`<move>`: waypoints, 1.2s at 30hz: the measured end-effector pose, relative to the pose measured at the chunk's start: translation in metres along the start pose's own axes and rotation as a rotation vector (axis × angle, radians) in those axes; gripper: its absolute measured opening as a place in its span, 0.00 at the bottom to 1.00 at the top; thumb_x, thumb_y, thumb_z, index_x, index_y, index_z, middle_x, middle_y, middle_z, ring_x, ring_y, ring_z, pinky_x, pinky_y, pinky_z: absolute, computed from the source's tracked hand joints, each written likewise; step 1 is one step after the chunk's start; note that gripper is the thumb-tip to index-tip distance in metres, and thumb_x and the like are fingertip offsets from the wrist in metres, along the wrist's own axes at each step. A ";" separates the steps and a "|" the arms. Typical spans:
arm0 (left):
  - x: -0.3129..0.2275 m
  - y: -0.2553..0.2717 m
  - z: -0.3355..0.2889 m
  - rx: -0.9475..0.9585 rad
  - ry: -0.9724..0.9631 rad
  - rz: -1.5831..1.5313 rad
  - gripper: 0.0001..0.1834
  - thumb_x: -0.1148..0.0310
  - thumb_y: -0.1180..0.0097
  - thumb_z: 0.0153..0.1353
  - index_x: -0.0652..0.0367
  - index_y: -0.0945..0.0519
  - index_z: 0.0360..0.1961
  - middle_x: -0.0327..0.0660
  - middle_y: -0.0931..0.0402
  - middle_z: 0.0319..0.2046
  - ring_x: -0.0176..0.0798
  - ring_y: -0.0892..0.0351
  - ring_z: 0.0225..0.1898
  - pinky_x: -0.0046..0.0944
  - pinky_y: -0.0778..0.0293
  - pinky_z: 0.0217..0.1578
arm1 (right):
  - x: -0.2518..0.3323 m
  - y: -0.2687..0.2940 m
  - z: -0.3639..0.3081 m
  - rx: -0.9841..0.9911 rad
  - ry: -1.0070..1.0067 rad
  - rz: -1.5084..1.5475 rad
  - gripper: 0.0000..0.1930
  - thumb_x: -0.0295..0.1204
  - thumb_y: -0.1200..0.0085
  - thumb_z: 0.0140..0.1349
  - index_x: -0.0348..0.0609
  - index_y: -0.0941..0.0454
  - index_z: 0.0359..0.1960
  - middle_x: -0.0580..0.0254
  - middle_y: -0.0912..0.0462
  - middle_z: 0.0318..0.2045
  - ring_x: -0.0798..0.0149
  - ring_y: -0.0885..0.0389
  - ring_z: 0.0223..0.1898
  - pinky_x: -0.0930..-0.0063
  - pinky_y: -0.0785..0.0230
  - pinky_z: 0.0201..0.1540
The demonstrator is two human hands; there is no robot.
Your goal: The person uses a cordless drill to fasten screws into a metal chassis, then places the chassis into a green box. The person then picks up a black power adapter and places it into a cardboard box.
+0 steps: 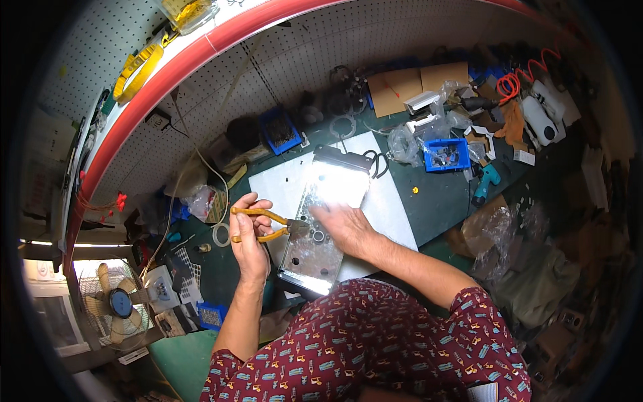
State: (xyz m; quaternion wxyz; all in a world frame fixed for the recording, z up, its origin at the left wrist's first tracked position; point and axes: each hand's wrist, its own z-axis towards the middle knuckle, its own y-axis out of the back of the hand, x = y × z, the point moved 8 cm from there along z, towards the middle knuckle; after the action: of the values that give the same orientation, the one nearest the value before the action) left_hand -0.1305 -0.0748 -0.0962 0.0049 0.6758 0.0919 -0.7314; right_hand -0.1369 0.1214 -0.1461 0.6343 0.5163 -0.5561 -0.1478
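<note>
In the head view, the left hand (250,253) loosely cradles spread, yellow-handled pliers (295,227), their nose over a shiny metal casing (309,260). The right hand (349,231) lies over the casing, fingers partly bent; whether it grips anything I cannot tell. The casing sits on a white sheet (394,218) on the desk (429,224); it looks stiff, fairly heavy and slick, best held by its long edges. The pliers seem rigid, best gripped by both handles.
</note>
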 end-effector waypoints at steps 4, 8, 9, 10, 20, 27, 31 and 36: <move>-0.009 -0.003 0.004 0.099 -0.069 -0.121 0.32 0.50 0.67 0.85 0.65 0.33 0.74 0.51 0.18 0.57 0.26 0.18 0.41 0.31 0.15 0.45 | -0.012 0.001 -0.004 -0.101 -0.073 0.095 0.19 0.16 0.48 0.65 0.37 0.23 0.58 0.46 0.26 0.51 0.44 0.21 0.55 0.49 0.18 0.50; -0.016 -0.008 0.012 0.267 -0.067 -0.248 0.36 0.45 0.69 0.85 0.66 0.33 0.74 0.54 0.19 0.60 0.30 0.16 0.45 0.34 0.16 0.50 | -0.037 0.009 -0.022 -0.443 -0.079 0.295 0.11 0.23 0.48 0.68 0.37 0.20 0.50 0.42 0.19 0.46 0.40 0.14 0.46 0.48 0.19 0.48; -0.013 -0.010 0.013 0.311 -0.043 -0.280 0.36 0.45 0.68 0.84 0.66 0.33 0.74 0.54 0.20 0.60 0.31 0.15 0.46 0.35 0.16 0.51 | -0.038 0.015 -0.028 -0.558 -0.075 0.329 0.09 0.26 0.44 0.67 0.38 0.18 0.46 0.44 0.15 0.40 0.41 0.13 0.41 0.50 0.20 0.47; -0.009 -0.014 0.015 0.356 -0.018 -0.312 0.36 0.44 0.68 0.84 0.66 0.32 0.74 0.54 0.20 0.60 0.32 0.15 0.46 0.36 0.17 0.52 | -0.039 0.016 -0.031 -0.580 -0.083 0.344 0.08 0.27 0.43 0.67 0.38 0.18 0.45 0.45 0.15 0.39 0.41 0.12 0.41 0.50 0.20 0.46; 0.026 -0.060 0.030 0.757 0.159 -0.155 0.40 0.38 0.58 0.80 0.69 0.26 0.69 0.50 0.15 0.53 0.35 0.16 0.46 0.40 0.19 0.55 | -0.090 -0.014 -0.051 -1.149 -0.280 0.489 0.18 0.26 0.43 0.70 0.35 0.27 0.59 0.55 0.26 0.44 0.65 0.26 0.44 0.68 0.27 0.47; 0.025 -0.078 0.033 0.957 0.216 -0.010 0.42 0.35 0.55 0.77 0.68 0.20 0.64 0.47 0.13 0.50 0.36 0.15 0.46 0.38 0.18 0.53 | -0.078 -0.027 -0.050 -1.175 -0.311 0.416 0.30 0.22 0.49 0.67 0.33 0.38 0.72 0.43 0.33 0.65 0.48 0.28 0.65 0.59 0.28 0.64; 0.025 -0.100 0.034 1.133 0.173 0.137 0.40 0.34 0.54 0.76 0.64 0.14 0.58 0.44 0.12 0.46 0.34 0.17 0.44 0.34 0.21 0.49 | -0.080 -0.036 -0.053 -1.187 -0.313 0.403 0.29 0.24 0.51 0.69 0.35 0.38 0.72 0.43 0.34 0.67 0.47 0.29 0.66 0.58 0.29 0.64; 0.041 -0.109 0.031 1.275 0.184 0.181 0.42 0.32 0.53 0.74 0.64 0.14 0.58 0.42 0.13 0.44 0.33 0.18 0.45 0.35 0.21 0.49 | -0.081 -0.041 -0.056 -1.198 -0.309 0.459 0.31 0.22 0.51 0.64 0.23 0.44 0.69 0.26 0.36 0.62 0.26 0.35 0.63 0.44 0.45 0.73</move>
State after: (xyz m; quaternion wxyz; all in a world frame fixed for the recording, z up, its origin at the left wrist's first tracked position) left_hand -0.1794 0.0322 -0.1206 -0.3432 0.6111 -0.4174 -0.5784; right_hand -0.1007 0.1932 -0.2157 0.7403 -0.0849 -0.5582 -0.3650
